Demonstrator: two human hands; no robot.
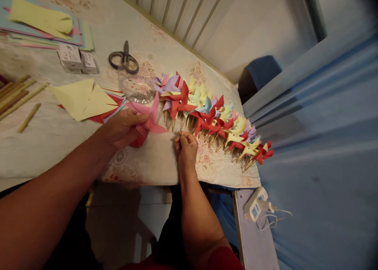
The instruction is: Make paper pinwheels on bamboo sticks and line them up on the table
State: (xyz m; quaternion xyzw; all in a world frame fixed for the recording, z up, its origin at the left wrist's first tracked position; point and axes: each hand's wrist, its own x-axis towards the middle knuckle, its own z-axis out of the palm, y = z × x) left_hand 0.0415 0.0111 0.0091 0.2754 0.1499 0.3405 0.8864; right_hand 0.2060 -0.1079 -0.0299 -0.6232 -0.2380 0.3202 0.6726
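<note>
My left hand (125, 128) grips a pink paper pinwheel (152, 119), its thumb pressed near the centre of the folded blades. Red paper shows just below the pinwheel. A short way to the right, my right hand (187, 146) is closed in a pinch close to the sticks of the finished pinwheels; what its fingertips hold is too small to tell. Beyond both hands, a row of red, yellow, purple and blue pinwheels (203, 120) on thin sticks lies along the table. A clear container of small metal pieces (141, 96) stands just behind the pink pinwheel.
Black-handled scissors (125, 59) lie farther back. Cut yellow paper (85, 98) rests over other coloured sheets at left. Two small white boxes (73, 59) stand near a paper stack (41, 21). Several sticks (17, 94) lie far left. A power strip (255, 203) sits beyond the table's right edge.
</note>
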